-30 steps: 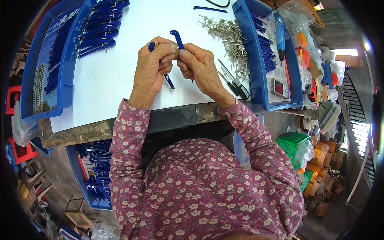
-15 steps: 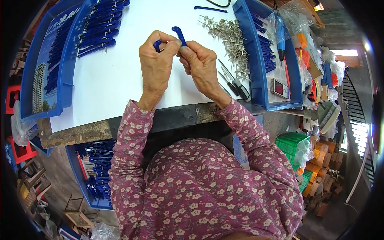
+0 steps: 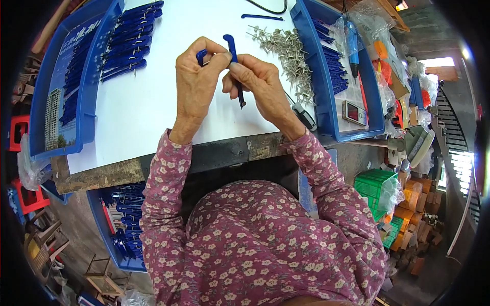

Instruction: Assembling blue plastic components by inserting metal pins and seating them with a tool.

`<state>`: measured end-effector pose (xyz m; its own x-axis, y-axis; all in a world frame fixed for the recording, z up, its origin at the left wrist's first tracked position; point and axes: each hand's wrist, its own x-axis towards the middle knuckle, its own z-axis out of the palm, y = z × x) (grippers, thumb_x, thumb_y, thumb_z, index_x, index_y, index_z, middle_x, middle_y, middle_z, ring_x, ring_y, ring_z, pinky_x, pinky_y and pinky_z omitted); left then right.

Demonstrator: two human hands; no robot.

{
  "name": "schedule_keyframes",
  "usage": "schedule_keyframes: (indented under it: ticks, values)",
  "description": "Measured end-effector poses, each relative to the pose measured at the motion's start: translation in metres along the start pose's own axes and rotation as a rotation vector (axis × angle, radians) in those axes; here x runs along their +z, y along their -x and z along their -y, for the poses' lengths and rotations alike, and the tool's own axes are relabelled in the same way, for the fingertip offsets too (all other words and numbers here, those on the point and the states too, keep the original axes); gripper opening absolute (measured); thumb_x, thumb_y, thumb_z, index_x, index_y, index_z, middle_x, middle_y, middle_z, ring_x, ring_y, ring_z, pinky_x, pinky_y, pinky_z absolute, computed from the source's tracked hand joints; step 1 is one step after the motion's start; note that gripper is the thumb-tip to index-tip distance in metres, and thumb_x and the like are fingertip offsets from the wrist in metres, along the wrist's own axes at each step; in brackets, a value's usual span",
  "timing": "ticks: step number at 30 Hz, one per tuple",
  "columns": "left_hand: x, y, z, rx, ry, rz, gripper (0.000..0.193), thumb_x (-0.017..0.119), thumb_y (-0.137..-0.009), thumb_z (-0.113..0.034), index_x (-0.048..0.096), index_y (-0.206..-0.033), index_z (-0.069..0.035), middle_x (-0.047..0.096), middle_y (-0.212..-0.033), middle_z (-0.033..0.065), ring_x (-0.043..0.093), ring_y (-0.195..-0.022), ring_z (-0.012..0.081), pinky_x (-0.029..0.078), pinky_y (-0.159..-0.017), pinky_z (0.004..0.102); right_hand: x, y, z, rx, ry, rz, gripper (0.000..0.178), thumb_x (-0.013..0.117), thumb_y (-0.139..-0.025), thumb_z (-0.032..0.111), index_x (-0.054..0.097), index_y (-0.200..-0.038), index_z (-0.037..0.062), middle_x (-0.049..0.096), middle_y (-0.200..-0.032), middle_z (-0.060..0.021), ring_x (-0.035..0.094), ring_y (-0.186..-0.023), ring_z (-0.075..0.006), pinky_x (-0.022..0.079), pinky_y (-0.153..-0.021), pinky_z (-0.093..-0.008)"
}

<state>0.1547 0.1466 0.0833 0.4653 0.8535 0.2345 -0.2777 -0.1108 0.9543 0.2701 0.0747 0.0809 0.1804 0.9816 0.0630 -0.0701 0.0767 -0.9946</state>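
Note:
Both hands are raised over the white-covered table, close together. My left hand (image 3: 195, 84) is closed round a small blue plastic piece, whose rounded end sticks out beside the fingers. Pinched between thumb and fingers of my right hand (image 3: 261, 84) is a long, slim blue plastic piece (image 3: 229, 44) with a hooked top. Its lower end comes out below the fingers, with a small metal bit at the tip. The fingertips of the two hands meet at this piece and hide its middle. A heap of flat-headed metal pins (image 3: 286, 51) lies beyond my right hand.
Bundled blue pieces (image 3: 127, 38) lie at the left, beside a blue tray (image 3: 88, 122) holding more. At the right, another blue tray (image 3: 319, 66) holds blue pieces, a phone (image 3: 353, 112) and a blue pen-shaped tool (image 3: 351, 46). A grey-handled tool (image 3: 304, 116) lies near my right wrist.
My right hand has shifted slightly to the right and down. The slim blue piece stands more upright, and its lower end now shows below the fingers.

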Motion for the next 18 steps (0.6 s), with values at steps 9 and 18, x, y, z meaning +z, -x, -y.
schedule_keyframes:
  ticks: [9, 18]
  values:
    - [-0.010, -0.007, -0.008, -0.298, 0.232, 0.141, 0.007, 0.057, -0.076, -0.008, 0.057, -0.072, -0.002, 0.045, -0.052, -0.0035, 0.034, -0.044, 0.0005, 0.023, -0.039, 0.0157, -0.007, 0.005, 0.018, -0.027, 0.235, -0.018, 0.021, 0.050, -0.089, 0.013, 0.055, -0.101, -0.0042, 0.059, -0.066, -0.0063, 0.053, -0.054, -0.0071, 0.043, -0.050, -0.0184]
    - [-0.004, -0.001, -0.002, -0.008, -0.094, 0.022, 0.008, 0.058, -0.078, -0.012, 0.057, -0.074, -0.005, 0.039, -0.054, -0.0078, 0.029, -0.049, 0.0000, 0.021, -0.044, 0.0169, 0.002, 0.015, 0.025, -0.029, 0.137, -0.073, 0.036, 0.043, -0.090, 0.014, 0.040, -0.119, -0.0057, 0.060, -0.072, -0.0113, 0.055, -0.057, -0.0108, 0.045, -0.056, -0.0218]
